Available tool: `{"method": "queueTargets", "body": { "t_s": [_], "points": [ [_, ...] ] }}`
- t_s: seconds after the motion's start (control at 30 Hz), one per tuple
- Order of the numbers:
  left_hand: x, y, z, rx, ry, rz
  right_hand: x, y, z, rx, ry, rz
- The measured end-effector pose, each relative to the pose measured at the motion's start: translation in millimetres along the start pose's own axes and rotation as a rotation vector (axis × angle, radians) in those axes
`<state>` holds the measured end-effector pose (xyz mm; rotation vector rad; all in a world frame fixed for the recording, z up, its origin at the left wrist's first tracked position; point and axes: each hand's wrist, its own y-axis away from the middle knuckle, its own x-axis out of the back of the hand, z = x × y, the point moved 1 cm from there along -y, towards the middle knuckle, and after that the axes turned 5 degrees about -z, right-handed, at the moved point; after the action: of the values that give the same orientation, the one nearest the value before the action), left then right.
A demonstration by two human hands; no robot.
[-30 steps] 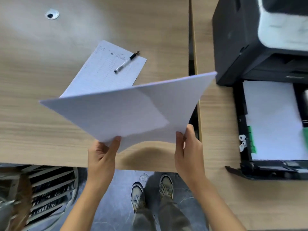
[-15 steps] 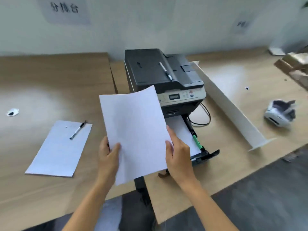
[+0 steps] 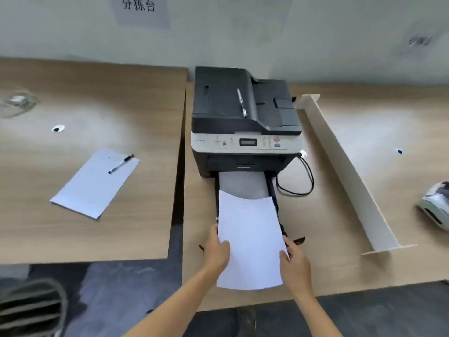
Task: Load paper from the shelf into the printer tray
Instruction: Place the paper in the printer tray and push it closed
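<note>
Fingers of the left hand [image 3: 217,249] and right hand [image 3: 295,260] pinch the paper stack's [image 3: 250,239] side edges above the pulled-out printer tray [image 3: 272,188], at 6 o'clock of the printer [image 3: 244,122]. Two wood-grain desks [image 3: 340,215] meet a pale wall [image 3: 243,32]; a sheet with a pen [image 3: 96,182] lies at 9 o'clock. Half a second ago, the stack was raised upright, short of the tray.

Readable: "分拣台" in dark characters on pale grey rectangular paper sign [image 3: 141,9] taped to wall. Second small wall sign [image 3: 419,40] at right too blurred. Black-and-white desktop printer [image 3: 245,122]: front badge and panel markings too small to read.
</note>
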<state>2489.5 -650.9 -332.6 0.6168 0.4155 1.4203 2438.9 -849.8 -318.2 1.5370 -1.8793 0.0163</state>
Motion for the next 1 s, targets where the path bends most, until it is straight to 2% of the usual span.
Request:
{"method": "queueTargets", "body": {
  "t_s": [0.2,0.37,0.57,0.77,1.0],
  "points": [
    [-30.7,-56.0,-21.2,0.067,-0.041,0.095,21.7,-81.1,55.2,-0.001,-0.008,-0.17],
    [-44.8,-101.8,-9.0,0.072,-0.014,0.154,10.6,-136.9,57.4,-0.043,-0.048,-0.129],
    [-33.8,-166.5,8.7,0.0,-0.131,0.252,-15.6,-196.9,45.4,-0.069,-0.029,-0.041],
    [-32.1,-192.5,4.0,-0.029,-0.387,0.277,-30.8,-230.7,38.6,-0.131,-0.024,0.035],
    [-49.7,-185.5,-5.8,-0.07,-0.78,0.243,-33.1,-185.1,47.1,-0.16,-0.061,0.194]
  ]
}}
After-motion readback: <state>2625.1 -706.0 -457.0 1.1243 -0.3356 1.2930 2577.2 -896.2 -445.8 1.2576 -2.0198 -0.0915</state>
